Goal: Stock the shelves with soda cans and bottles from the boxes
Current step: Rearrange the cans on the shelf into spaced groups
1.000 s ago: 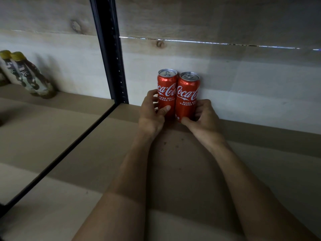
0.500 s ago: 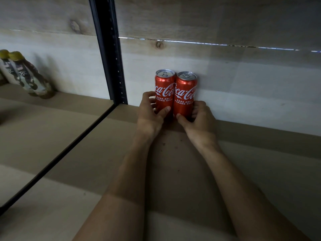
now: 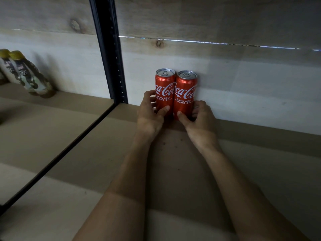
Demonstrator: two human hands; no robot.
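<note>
The left hand [image 3: 151, 113] is gripping the left can [image 3: 165, 91] low down, thumb across its front, and the right hand [image 3: 199, 117] is gripping the right can [image 3: 185, 94] likewise. Both cans are standing upright and touching on the shelf [image 3: 86, 153], against the back wall [image 3: 251, 84], just right of the black post [image 3: 111, 58]. Two bottles [image 3: 26, 73] are sitting beyond the post, far left.

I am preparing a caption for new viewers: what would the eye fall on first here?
Two red cans stand touching at the back of the shelf: the left hand grips the left Coca-Cola can, the right hand the right Coca-Cola can. Beyond the black post, yellow-capped bottles stand far left.
</note>
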